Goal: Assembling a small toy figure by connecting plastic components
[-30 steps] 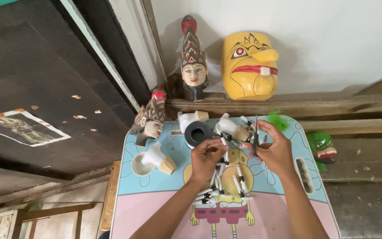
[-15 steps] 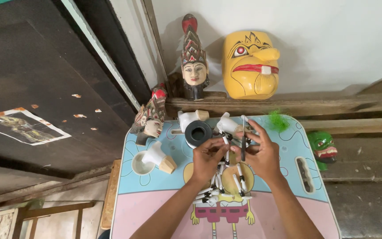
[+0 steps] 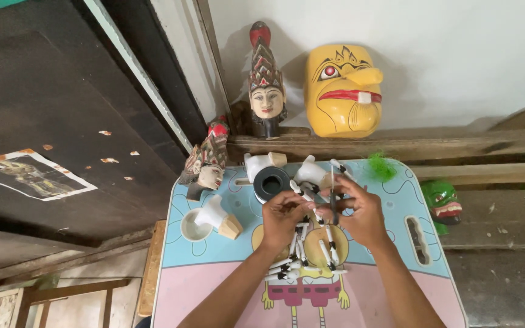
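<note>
Both my hands work close together over a small cartoon-printed folding table point(image 3: 396, 267). My left hand point(image 3: 284, 215) pinches one small white stick with black tips, held near the other hand. My right hand point(image 3: 360, 212) grips a thin dark tool point(image 3: 333, 194) that stands upright between its fingers. Under my hands lies a heap of several similar white and black sticks point(image 3: 302, 258). A black roll of tape point(image 3: 271, 182) sits just beyond my left hand, next to white carved pieces point(image 3: 311, 173).
A white carved piece with a tan base point(image 3: 217, 215) lies at the table's left. A small painted puppet head point(image 3: 205, 164) leans at the far left corner. A crowned puppet head point(image 3: 267, 82) and a yellow mask point(image 3: 343, 91) stand on the ledge behind. A green tuft point(image 3: 381, 167) and a green mask point(image 3: 443, 203) are on the right.
My right hand has moved left from near the green tuft, bringing the thin tool to my left hand. Both hands now meet above the heap of sticks.
</note>
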